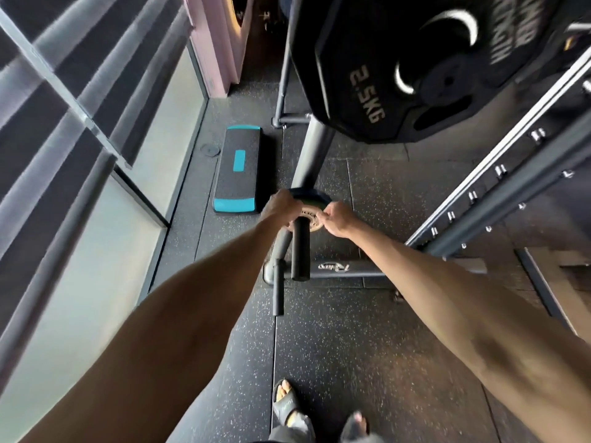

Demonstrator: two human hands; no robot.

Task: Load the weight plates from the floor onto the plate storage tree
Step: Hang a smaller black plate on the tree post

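Observation:
A small black weight plate [309, 199] with a pale metal hub sits on a low black peg [300, 251] of the plate storage tree [311, 148]. My left hand [281, 209] grips its left rim. My right hand [335, 219] holds its right side, fingers curled at the hub. Higher on the tree, close to the camera, hangs a large black plate [367, 91] marked 2.5KG. A second, thinner peg [278, 289] sticks out below the first one.
A black and teal step platform [238, 169] lies on the speckled rubber floor left of the tree. A rack upright with bolts [486, 187] slants at the right. A glass wall runs along the left. My sandalled feet [287, 407] stand below.

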